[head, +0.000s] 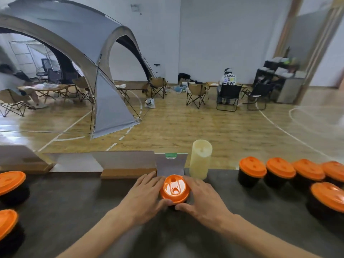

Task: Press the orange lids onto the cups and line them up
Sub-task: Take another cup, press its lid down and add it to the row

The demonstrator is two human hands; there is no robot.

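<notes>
An orange lid sits on top of a black cup in the middle of the dark table; the cup is almost fully hidden by my hands. My left hand wraps the lid's left rim and my right hand wraps its right rim, thumbs meeting at the front edge. Several lidded black cups stand in a row at the right, with one more lidded cup in front of them. Two lidded cups stand at the left edge.
A tall cream cylinder stands just behind my right hand. Flat cardboard pieces lie along the table's far edge. Beyond the table are a wooden floor, a grey tent, folding chairs and a seated person.
</notes>
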